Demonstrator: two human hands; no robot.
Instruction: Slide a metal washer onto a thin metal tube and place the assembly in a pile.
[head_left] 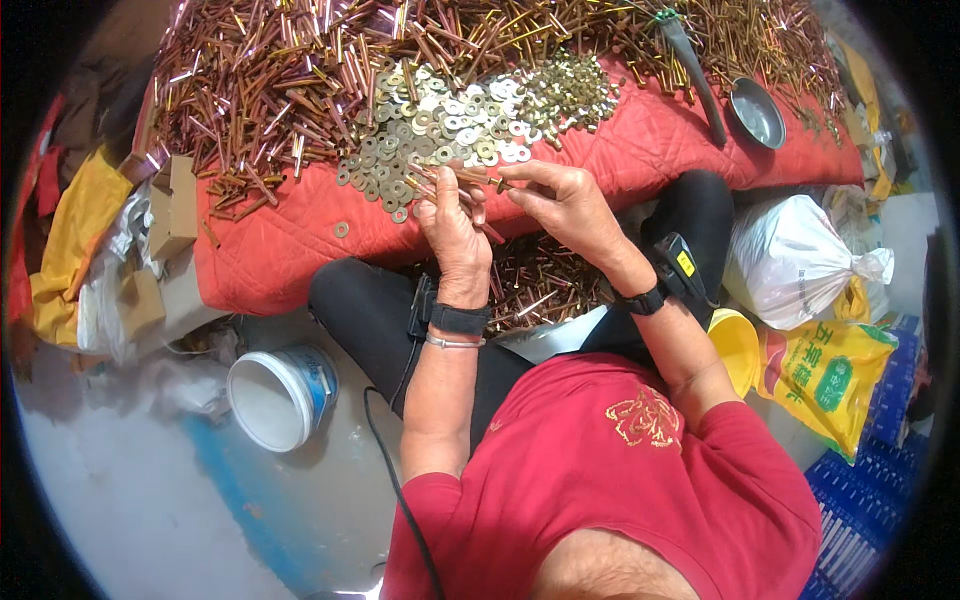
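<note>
My left hand [456, 225] is closed around several long, thin brassy bolts [424, 188], which stick out past the fingers. One bolt [478, 178] reaches across toward my right hand [565, 205]. The thumb and forefinger of that hand pinch its end, where a small dark nut or washer [502, 185] shows. Just beyond my hands, flat metal washers [385, 150] lie in a pile on the red quilted cloth [270, 250]. Small brassy nuts [580, 90] are heaped to the right of the washers.
A large heap of brassy bolts [270, 90] covers the far side. More bolts [545, 285] lie between my legs. A metal ladle [757, 115] rests at the right. A white bucket [272, 400] stands left; a white sack [790, 260] and yellow bag [830, 375] sit right.
</note>
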